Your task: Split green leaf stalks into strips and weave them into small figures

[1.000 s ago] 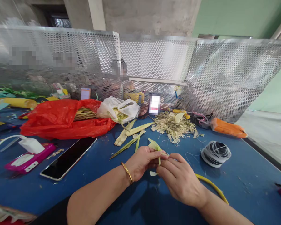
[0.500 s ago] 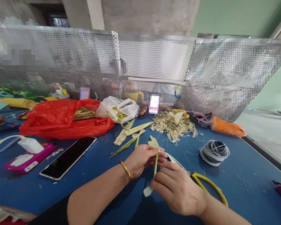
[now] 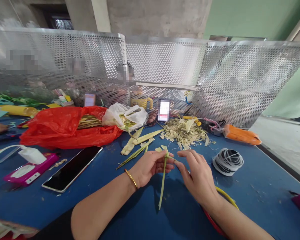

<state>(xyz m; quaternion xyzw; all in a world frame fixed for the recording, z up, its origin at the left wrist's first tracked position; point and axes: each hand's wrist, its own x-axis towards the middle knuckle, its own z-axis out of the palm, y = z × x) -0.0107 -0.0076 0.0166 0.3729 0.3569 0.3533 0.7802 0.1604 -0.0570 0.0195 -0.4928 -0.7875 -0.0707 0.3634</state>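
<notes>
My left hand, wearing a gold bangle, is closed with a pale green corn husk strip pinched near its top, where it looks folded or knotted. Its long narrow end hangs down over the blue table. From the pinched spot a thin side piece runs right to the thumb of my right hand, which seems to grip its tip; the index finger is slightly raised. Under my right wrist show the yellow and red handles of scissors, their blades hidden. Loose husk leaves lie just beyond my left hand.
Beyond my hands is a heap of husk scraps. A spool of clear line and an orange packet are on the right. Leftward lie a phone, a magenta power strip and a red bag. A perforated metal screen stands behind.
My right hand has let the lower strip hang free and moved up to the side piece beside my left fingers. The scissors, whose blades showed before, are now mostly covered by it.
</notes>
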